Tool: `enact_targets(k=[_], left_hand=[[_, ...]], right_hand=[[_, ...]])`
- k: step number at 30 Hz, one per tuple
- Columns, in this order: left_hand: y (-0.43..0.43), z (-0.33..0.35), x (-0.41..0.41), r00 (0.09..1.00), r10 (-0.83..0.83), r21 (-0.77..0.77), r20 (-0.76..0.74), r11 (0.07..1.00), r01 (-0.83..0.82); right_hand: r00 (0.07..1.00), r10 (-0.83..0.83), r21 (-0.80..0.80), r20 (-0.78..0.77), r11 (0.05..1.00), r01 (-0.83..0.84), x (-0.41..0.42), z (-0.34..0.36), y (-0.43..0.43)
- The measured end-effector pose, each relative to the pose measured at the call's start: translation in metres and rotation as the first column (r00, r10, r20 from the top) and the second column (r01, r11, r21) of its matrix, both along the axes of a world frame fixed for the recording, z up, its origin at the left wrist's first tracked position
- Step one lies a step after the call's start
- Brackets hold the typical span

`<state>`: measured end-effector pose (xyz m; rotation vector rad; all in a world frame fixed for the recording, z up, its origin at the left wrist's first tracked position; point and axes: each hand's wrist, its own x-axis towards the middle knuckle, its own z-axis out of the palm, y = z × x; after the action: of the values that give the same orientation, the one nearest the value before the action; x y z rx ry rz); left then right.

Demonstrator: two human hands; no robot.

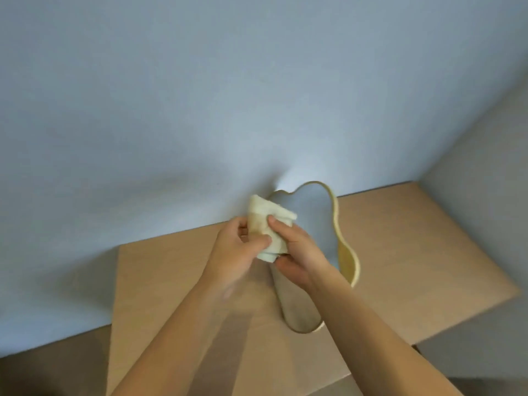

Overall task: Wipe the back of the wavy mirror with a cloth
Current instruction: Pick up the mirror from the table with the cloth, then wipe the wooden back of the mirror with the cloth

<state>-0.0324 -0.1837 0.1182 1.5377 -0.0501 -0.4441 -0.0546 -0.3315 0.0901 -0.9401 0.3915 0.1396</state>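
A wavy mirror [314, 215] with a pale yellow rim lies on the wooden table [414, 252], its reflective face up, showing the wall and the wood. Above its left part I hold a folded cream cloth [265, 221] with both hands. My left hand [237, 252] pinches the cloth's lower left side with thumb and fingers. My right hand [297, 252] grips its right side, thumb on top. My right forearm crosses over the mirror's middle and hides part of it.
A pale blue wall [200, 95] rises right behind the table. The table's left edge [115, 295] and right front corner [514, 290] are in view, with floor below them. A grey wall stands at the right.
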Motion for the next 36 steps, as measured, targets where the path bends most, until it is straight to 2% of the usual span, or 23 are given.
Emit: enact_targets(k=[2, 4, 6, 8, 11, 15, 18, 22, 26, 29, 36], left_hand=[[-0.036, 0.021, -0.019, 0.986, -0.149, -0.049, 0.069, 0.987, 0.153], [-0.078, 0.032, -0.031, 0.965, -0.204, 0.012, 0.165, 0.979, 0.205], [-0.120, 0.025, -0.036, 0.979, -0.124, 0.080, 0.160, 0.990, 0.112], [-0.161, 0.007, -0.042, 0.986, -0.102, 0.249, 0.135, 0.966, 0.066], [-0.209, -0.032, -0.058, 0.972, -0.167, 0.549, 0.165, 0.834, 0.050], [-0.243, -0.064, -0.075, 0.973, -0.102, 0.682, 0.205, 0.729, -0.067], [-0.253, -0.069, -0.071, 0.972, 0.013, 0.666, 0.234, 0.727, -0.170], [-0.260, -0.064, -0.061, 0.982, 0.117, 0.600, 0.149, 0.779, -0.184], [-0.246, -0.061, -0.061, 0.975, 0.178, 0.499, 0.134, 0.838, -0.221], [-0.214, -0.057, -0.058, 0.963, 0.238, 0.405, 0.126, 0.874, -0.269], [-0.100, -0.047, -0.050, 0.946, 0.322, 0.166, -0.038, 0.936, -0.312]], right_hand=[[0.989, -0.148, -0.028, 0.018, 0.989, 0.148, -0.027, 0.025, -0.041], [0.957, -0.286, -0.025, 0.041, 0.958, 0.287, -0.057, 0.045, -0.085], [0.918, -0.388, -0.037, 0.081, 0.919, 0.392, -0.084, 0.057, -0.130], [0.876, -0.470, -0.060, 0.106, 0.877, 0.477, -0.108, 0.059, -0.171], [0.850, -0.519, -0.103, 0.091, 0.844, 0.527, -0.131, 0.040, -0.218], [0.865, -0.502, -0.186, -0.003, 0.850, 0.492, -0.141, 0.001, -0.249], [0.905, -0.420, -0.212, -0.074, 0.893, 0.397, -0.139, -0.022, -0.253], [0.938, -0.318, -0.185, -0.137, 0.938, 0.292, -0.133, -0.037, -0.246], [0.960, -0.238, -0.195, -0.149, 0.959, 0.208, -0.122, -0.044, -0.233], [0.975, -0.178, -0.212, -0.132, 0.966, 0.148, -0.115, -0.044, -0.218], [0.992, -0.086, -0.351, -0.090, 0.935, 0.049, -0.100, -0.049, -0.148]])
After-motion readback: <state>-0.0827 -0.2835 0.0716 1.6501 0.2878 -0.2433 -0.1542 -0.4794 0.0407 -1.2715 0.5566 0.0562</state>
